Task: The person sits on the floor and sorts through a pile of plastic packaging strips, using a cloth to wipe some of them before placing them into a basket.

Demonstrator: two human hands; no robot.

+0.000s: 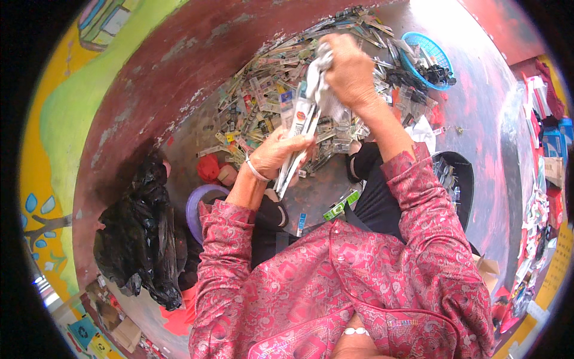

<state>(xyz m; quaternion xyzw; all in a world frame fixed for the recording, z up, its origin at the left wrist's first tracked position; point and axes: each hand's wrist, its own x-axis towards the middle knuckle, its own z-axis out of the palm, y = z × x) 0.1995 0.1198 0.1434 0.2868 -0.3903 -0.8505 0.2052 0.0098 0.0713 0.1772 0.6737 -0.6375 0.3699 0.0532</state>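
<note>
In front of my chest, my left hand (278,151) is closed around the lower part of a bundle of long, slim packages (302,124), tilted up to the right. My right hand (351,70) is at the bundle's upper end, its fingers closed on a crumpled grey-white strip of cloth or plastic (321,64). That strip lies against the top of the bundle; motion blurs this area, so I cannot tell whether it is wrapped around it. Beyond both hands spreads a large heap of similar slim packages (263,107) on the floor.
A blue plastic basket (426,40) with dark items stands at far right. To my left sits a big black plastic bag (140,233), near a purple rim (194,215). A black container (466,179) is by my right knee. A green package (341,205) lies near my lap.
</note>
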